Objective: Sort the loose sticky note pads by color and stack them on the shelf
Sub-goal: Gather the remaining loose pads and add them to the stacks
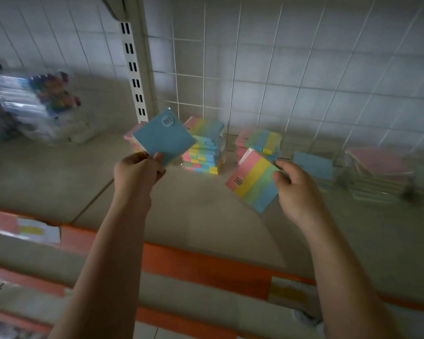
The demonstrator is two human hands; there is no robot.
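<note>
Up over the shelf (206, 216), both bare hands hold sticky note pads in the air. The left hand (137, 171) pinches a small bunch of pads by their near corner, fingers (157, 159) curled and clamped on it; a blue pad (163, 137) with a round label faces the camera, and pink and yellow edges of other pads show behind it on the left. The right hand (295, 189) grips a striped pad (253, 181) by its right edge, thumb on top and fingers closed on it; its bands run pink, yellow, green and blue, and it hangs tilted above the shelf surface.

Farther back on the shelf, a tall stack of striped pads (205, 148) stands between the two hands, close to the wire grid back (255, 69). Right of it sits a shorter striped stack (260, 143), then a low blue stack (313, 166), and at the far right a blurred pile with a pink pad on top (380, 167). At the left of the shelf lies a clear bag of pens (34, 106), too blurred to read. An orange strip (206, 267) runs along the shelf's near edge.
</note>
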